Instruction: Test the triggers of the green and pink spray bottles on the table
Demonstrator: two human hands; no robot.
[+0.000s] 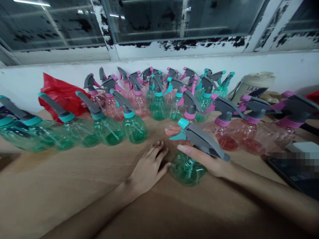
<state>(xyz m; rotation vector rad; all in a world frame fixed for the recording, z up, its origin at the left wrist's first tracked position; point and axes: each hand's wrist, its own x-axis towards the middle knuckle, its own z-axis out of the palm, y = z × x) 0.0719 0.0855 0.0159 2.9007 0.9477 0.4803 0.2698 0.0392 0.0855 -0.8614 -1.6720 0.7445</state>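
Note:
My right hand (209,161) is wrapped round the neck of a green spray bottle (188,169), below its grey and turquoise trigger head (199,136). That bottle is upright or nearly so; whether its base touches the table cannot be made out. Some of the right fingers are hidden behind the neck. Flat on the wooden table (99,186) lies my left hand (149,166), fingers spread and nothing in it, its thumb tip close to the green bottle's side.
Several green spray bottles (134,129) form a row to the left. Pink spray bottles (226,134) stand at right, and a mixed cluster fills the back. Beyond are a red plastic bag (62,96) and a beige bag (251,88). A dark phone-like slab (291,172) lies right.

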